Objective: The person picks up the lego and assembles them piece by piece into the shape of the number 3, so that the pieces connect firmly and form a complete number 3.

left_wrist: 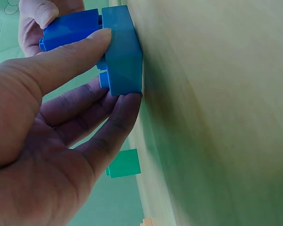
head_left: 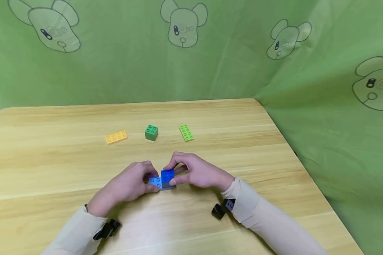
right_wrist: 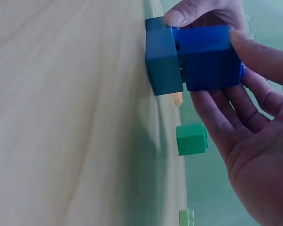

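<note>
A light blue brick (head_left: 155, 181) rests on the table, its left end pinched between thumb and fingers of my left hand (head_left: 127, 182). My right hand (head_left: 201, 171) grips a dark blue brick (head_left: 167, 175), which sits over the light blue brick's right end. In the right wrist view a narrow gap shows between the dark blue brick (right_wrist: 210, 59) and the light blue brick (right_wrist: 164, 59). The left wrist view has my left thumb against the light blue brick (left_wrist: 123, 52), with fingertips at its far side.
Farther back on the wooden table (head_left: 67, 159) lie a yellow-orange flat brick (head_left: 116, 137), a green brick (head_left: 151, 132) and a lime flat brick (head_left: 186, 133). A green cloth (head_left: 121, 71) with printed animal heads hangs behind and at the right.
</note>
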A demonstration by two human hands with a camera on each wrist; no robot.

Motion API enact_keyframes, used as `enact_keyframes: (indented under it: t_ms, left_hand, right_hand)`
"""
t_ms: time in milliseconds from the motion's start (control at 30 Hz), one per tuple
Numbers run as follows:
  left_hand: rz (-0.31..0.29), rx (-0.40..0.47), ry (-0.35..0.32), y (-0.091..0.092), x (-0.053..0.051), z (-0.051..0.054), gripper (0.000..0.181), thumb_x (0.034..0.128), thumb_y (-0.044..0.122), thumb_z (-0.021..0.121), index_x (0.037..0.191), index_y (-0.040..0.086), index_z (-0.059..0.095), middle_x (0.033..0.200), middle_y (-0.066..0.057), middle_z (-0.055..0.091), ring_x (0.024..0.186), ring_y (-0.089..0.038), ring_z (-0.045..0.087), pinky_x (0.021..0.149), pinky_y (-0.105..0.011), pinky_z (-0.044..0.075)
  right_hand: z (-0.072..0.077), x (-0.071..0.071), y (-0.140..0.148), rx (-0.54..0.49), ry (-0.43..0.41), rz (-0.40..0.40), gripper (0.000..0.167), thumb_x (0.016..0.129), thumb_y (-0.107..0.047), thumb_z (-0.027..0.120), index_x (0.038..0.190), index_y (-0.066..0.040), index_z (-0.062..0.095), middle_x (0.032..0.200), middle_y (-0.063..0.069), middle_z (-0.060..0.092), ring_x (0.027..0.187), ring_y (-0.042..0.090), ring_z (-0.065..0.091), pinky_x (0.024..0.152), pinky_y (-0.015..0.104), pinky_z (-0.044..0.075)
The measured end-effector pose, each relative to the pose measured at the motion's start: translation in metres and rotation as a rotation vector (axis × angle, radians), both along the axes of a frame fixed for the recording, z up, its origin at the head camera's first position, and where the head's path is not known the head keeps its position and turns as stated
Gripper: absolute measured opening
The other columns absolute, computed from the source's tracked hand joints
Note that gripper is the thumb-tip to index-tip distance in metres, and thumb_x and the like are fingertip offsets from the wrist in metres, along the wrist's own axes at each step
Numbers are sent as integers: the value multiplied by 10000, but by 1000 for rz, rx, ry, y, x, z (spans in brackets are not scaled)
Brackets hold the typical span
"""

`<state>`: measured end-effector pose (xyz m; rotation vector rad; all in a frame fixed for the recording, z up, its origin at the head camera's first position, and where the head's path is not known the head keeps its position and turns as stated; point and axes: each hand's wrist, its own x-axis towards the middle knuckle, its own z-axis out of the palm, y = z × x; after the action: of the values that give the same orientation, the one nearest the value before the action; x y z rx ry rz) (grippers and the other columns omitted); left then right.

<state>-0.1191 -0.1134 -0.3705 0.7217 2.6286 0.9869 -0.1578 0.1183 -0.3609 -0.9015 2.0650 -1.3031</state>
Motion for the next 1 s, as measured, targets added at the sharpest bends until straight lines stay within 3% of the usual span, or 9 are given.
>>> enact_keyframes:
  t_ms: [167,433,1000]
  left_hand:
    - [-11,14,6,0,2,0,269,788,142,839,986,18,706,885,33,603,785,-127,555,711,-278,503]
    - [-19,6,43,-1,0,0,262,788,142,839,975,17,705,876,32,594,776,-132,545,716,-290,498]
    - [-19,5,11,1,0,3,263,789,136,837,975,17,695,886,22,602,793,-131,560,711,-272,504]
  right_hand:
    - [-1,2,-1,0,-21,-21,236,857,-70,768,1058,-73,645,1106,30,594,1067,214,633,929,365,512]
    - [0,0,-3,48,22,-29,248,842,-82,787,1045,-79,645,1090,13,608,1019,169,642,899,325,524]
    - [0,-1,-4,71,-8,-40,255,842,-103,793,1023,-84,614,1076,10,620,989,155,635,895,344,522]
